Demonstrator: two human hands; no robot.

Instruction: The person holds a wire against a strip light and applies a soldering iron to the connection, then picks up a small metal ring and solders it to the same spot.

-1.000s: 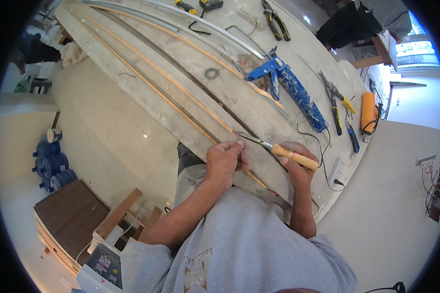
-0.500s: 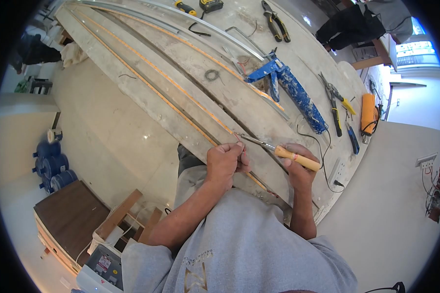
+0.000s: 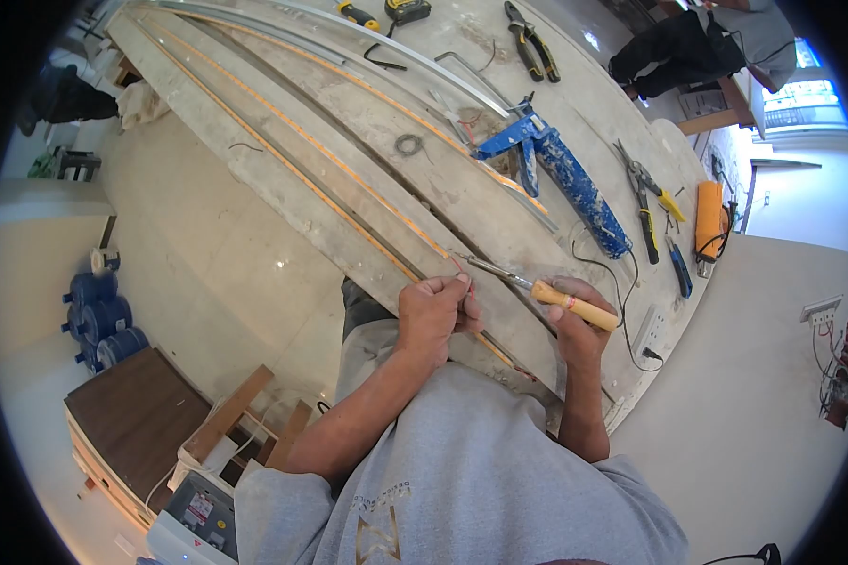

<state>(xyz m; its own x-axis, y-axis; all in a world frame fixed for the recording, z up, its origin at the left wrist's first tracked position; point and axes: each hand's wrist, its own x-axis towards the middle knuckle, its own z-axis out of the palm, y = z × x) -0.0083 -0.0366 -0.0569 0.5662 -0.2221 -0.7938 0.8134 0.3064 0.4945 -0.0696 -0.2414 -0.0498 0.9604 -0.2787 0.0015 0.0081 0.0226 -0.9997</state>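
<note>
My right hand grips the wooden handle of a soldering iron, whose metal shaft points up and left. Its tip is near the end of a yellow-orange LED strip; whether they touch is too small to tell. My left hand pinches a thin red wire just below that strip end. Beneath my left hand runs a second LED strip, with short red leads at its near end. Both strips lie lengthwise along the long boards.
On the worktable lie a blue caulking gun, pliers, yellow-handled snips, a utility knife, an orange tool and a wire coil. A power strip sits at the right edge. Another person stands beyond.
The soldering iron's tip has shifted very slightly away from the strip end. My left hand holds still. The person in the background has moved their arms.
</note>
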